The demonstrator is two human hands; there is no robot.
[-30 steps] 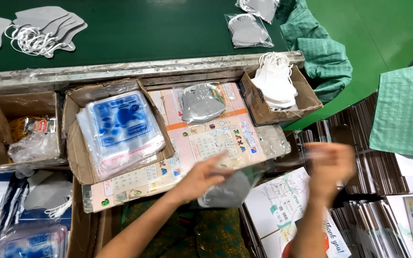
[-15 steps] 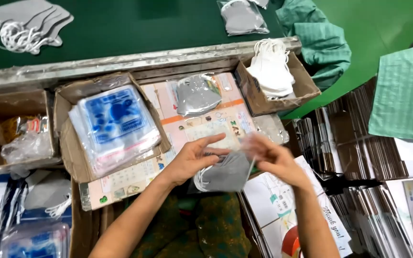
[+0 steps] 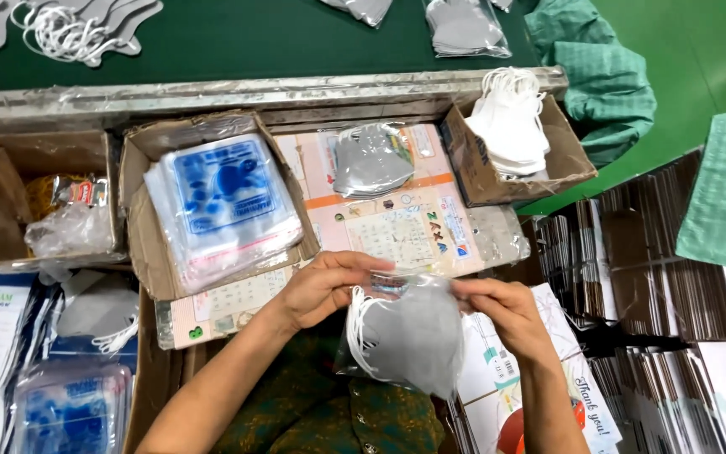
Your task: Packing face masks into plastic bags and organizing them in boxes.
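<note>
A grey face mask with white ear loops sits inside a clear plastic bag (image 3: 409,332) that I hold over my lap. My left hand (image 3: 323,286) pinches the bag's top left corner. My right hand (image 3: 502,311) grips its top right edge. Just beyond the bag lies a printed cardboard sheet (image 3: 397,231) with another bagged grey mask (image 3: 371,160) resting on it.
A cardboard box of clear bags with blue print (image 3: 220,202) stands at the left. A box of white masks (image 3: 510,134) is at the right. A box with crumpled plastic (image 3: 52,219) is far left. Grey masks (image 3: 69,25) lie on the green table. Stacked dark cartons (image 3: 649,252) fill the right side.
My right hand came in from the far right and met the left one. Both now hold the bagged grey mask up between them.
</note>
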